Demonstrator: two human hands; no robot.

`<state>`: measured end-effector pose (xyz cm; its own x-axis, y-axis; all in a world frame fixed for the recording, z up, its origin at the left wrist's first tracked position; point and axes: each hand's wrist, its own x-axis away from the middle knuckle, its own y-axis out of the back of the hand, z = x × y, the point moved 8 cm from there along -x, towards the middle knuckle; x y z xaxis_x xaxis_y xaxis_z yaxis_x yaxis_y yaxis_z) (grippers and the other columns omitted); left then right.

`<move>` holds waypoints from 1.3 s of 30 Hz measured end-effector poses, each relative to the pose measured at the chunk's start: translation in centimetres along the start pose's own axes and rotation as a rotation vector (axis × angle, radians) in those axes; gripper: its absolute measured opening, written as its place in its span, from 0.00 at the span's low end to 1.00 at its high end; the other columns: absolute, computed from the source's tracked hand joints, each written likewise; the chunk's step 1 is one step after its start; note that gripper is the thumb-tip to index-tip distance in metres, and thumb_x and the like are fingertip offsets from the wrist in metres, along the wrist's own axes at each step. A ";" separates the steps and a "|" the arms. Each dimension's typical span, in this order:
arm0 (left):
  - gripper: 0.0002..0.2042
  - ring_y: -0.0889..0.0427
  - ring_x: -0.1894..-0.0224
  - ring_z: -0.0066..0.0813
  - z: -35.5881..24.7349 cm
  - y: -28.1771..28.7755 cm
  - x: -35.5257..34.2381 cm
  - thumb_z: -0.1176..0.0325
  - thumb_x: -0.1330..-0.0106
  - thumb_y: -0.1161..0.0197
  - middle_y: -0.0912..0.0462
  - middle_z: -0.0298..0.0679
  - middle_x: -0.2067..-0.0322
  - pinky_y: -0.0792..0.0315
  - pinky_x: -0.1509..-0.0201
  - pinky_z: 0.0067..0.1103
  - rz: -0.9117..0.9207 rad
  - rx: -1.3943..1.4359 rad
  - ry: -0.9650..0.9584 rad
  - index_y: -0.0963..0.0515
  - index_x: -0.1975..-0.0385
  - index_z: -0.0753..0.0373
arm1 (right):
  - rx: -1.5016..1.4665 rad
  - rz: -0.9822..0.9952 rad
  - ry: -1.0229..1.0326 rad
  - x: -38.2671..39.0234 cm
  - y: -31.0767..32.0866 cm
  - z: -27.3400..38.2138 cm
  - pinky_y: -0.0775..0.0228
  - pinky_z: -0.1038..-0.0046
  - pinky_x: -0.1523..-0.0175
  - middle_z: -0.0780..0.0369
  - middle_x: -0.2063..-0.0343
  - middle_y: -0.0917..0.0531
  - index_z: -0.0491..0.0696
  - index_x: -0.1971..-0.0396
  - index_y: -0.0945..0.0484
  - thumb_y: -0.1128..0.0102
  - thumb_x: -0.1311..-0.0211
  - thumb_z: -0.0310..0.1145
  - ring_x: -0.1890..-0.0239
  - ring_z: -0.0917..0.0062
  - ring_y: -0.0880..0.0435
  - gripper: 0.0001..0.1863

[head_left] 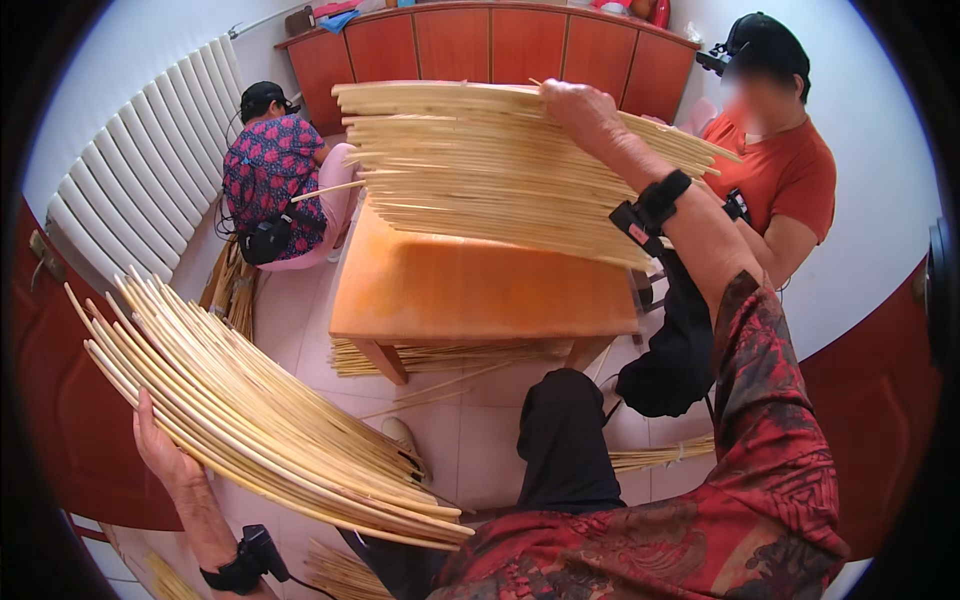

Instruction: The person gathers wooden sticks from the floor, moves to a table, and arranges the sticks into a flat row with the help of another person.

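My left hand (165, 445) holds a wide, loose bundle of long pale-yellow canes (250, 390) at the lower left, its fingers against the outer side and the bundle slanting down toward my body. My right hand (578, 110), raised at the upper middle, grips the upper edge of a second spread of straight pale canes (480, 170), held over the orange wooden table (470, 300). Some of that hand's fingers are hidden, and so is the table's far part behind the canes. A black strapped device is on each of my wrists.
A co-worker in red (790, 170) is at the right; another in a patterned top (275, 180) crouches at the left beside a white radiator (120, 160). Cane bundles (660, 455) lie on the tiled floor. Curved red cabinets (450, 40) line the back; wooden doors (870, 420) flank the sides.
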<state>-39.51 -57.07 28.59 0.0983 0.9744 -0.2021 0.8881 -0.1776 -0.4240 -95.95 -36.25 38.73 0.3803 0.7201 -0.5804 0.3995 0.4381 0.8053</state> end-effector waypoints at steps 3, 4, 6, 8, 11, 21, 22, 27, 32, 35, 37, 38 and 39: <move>0.16 0.23 0.62 0.31 0.1 -0.7 0.1 0.67 0.38 0.49 0.26 0.46 0.62 0.28 0.58 0.22 -0.006 -0.007 0.000 0.35 0.56 0.73 | -0.135 -0.018 -0.026 -1.3 1.4 -1.6 0.30 0.63 0.63 0.57 0.69 0.21 0.48 0.68 0.28 0.54 0.47 0.31 0.62 0.64 0.22 0.08; 0.16 0.24 0.62 0.31 0.0 -0.9 0.3 0.67 0.38 0.49 0.26 0.46 0.62 0.27 0.58 0.22 0.002 -0.020 0.001 0.35 0.55 0.73 | -0.153 -0.056 -0.006 -1.3 1.7 -1.9 0.31 0.63 0.62 0.57 0.70 0.21 0.49 0.64 0.27 0.52 0.47 0.34 0.62 0.64 0.22 0.11; 0.16 0.24 0.62 0.31 -0.2 -1.0 0.4 0.67 0.38 0.49 0.26 0.46 0.62 0.28 0.58 0.22 0.011 -0.011 -0.004 0.35 0.55 0.73 | -0.238 -0.062 0.024 -1.9 1.8 -2.8 0.31 0.65 0.61 0.57 0.70 0.21 0.48 0.64 0.27 0.50 0.48 0.35 0.63 0.64 0.23 0.11; 0.16 0.24 0.61 0.32 -0.3 -1.1 0.6 0.67 0.38 0.50 0.26 0.46 0.61 0.28 0.58 0.22 0.017 -0.007 -0.012 0.35 0.55 0.73 | -0.331 -0.068 0.057 -2.6 1.2 -3.5 0.31 0.66 0.61 0.56 0.70 0.21 0.47 0.64 0.26 0.49 0.49 0.35 0.64 0.63 0.23 0.12; 0.16 0.24 0.61 0.31 -0.4 -1.7 1.3 0.68 0.38 0.50 0.26 0.46 0.61 0.28 0.58 0.22 0.007 -0.008 -0.016 0.35 0.55 0.73 | -0.700 0.163 -0.070 -2.9 -4.2 -5.0 0.32 0.68 0.59 0.55 0.69 0.21 0.47 0.65 0.25 0.47 0.51 0.37 0.65 0.63 0.23 0.14; 0.16 0.24 0.62 0.29 -1.5 -1.7 2.3 0.68 0.37 0.50 0.26 0.44 0.62 0.29 0.58 0.20 -0.070 -0.101 0.057 0.35 0.55 0.72 | -0.341 0.462 -0.135 -1.3 -18.7 -6.2 0.35 0.66 0.53 0.58 0.60 0.23 0.56 0.57 0.27 0.51 0.46 0.39 0.55 0.65 0.27 0.16; 0.16 0.25 0.61 0.29 -1.7 -3.0 2.6 0.67 0.37 0.50 0.26 0.44 0.62 0.29 0.58 0.21 -0.087 -0.113 0.093 0.35 0.55 0.72 | -0.334 0.472 -0.145 -1.3 -19.8 -7.4 0.35 0.66 0.53 0.58 0.60 0.23 0.56 0.57 0.27 0.51 0.46 0.39 0.55 0.65 0.27 0.16; 0.16 0.25 0.62 0.29 -2.0 -2.6 2.5 0.66 0.36 0.51 0.26 0.44 0.62 0.29 0.58 0.21 -0.166 -0.206 0.133 0.35 0.55 0.72 | -0.314 0.517 -0.229 0.1 -24.0 -8.0 0.34 0.67 0.54 0.56 0.63 0.22 0.57 0.56 0.29 0.54 0.43 0.41 0.57 0.63 0.25 0.15; 0.17 0.25 0.62 0.29 -1.9 -3.3 2.6 0.64 0.37 0.50 0.26 0.44 0.62 0.30 0.57 0.21 -0.151 -0.234 0.152 0.34 0.56 0.72 | -0.227 0.509 -0.233 -0.4 -25.0 -8.8 0.41 0.61 0.50 0.58 0.61 0.23 0.58 0.55 0.30 0.58 0.42 0.35 0.55 0.67 0.26 0.15; 0.17 0.26 0.61 0.30 -1.8 -3.8 2.7 0.64 0.37 0.51 0.27 0.44 0.61 0.31 0.57 0.21 -0.129 -0.248 0.164 0.35 0.55 0.72 | -0.152 0.535 -0.252 0.5 -26.0 -8.9 0.44 0.57 0.49 0.59 0.60 0.24 0.59 0.52 0.32 0.60 0.41 0.33 0.53 0.67 0.28 0.17; 0.18 0.27 0.59 0.30 -1.8 -3.9 2.9 0.64 0.36 0.52 0.27 0.44 0.60 0.32 0.55 0.22 -0.122 -0.261 0.175 0.35 0.54 0.72 | -0.133 0.539 -0.257 1.1 -26.9 -9.0 0.46 0.56 0.49 0.59 0.59 0.25 0.60 0.51 0.33 0.61 0.41 0.32 0.52 0.68 0.29 0.18; 0.18 0.27 0.59 0.30 -1.8 -4.0 3.0 0.64 0.36 0.52 0.27 0.44 0.60 0.32 0.55 0.22 -0.118 -0.262 0.175 0.35 0.54 0.72 | -0.054 0.454 -0.281 1.0 -26.7 -9.5 0.46 0.55 0.49 0.60 0.58 0.26 0.59 0.50 0.34 0.61 0.41 0.32 0.51 0.67 0.30 0.18; 0.18 0.27 0.59 0.30 -1.7 -4.5 3.1 0.64 0.36 0.52 0.27 0.44 0.60 0.32 0.55 0.22 -0.082 -0.267 0.177 0.36 0.53 0.72 | 0.027 0.367 -0.305 1.0 -26.4 -10.1 0.46 0.54 0.49 0.60 0.56 0.28 0.59 0.49 0.35 0.62 0.41 0.31 0.50 0.66 0.32 0.19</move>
<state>-42.39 -52.98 31.35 0.0772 0.9970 -0.0099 0.9804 -0.0777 -0.1811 -114.52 -41.69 18.06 0.7260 0.6323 -0.2702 0.2126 0.1673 0.9627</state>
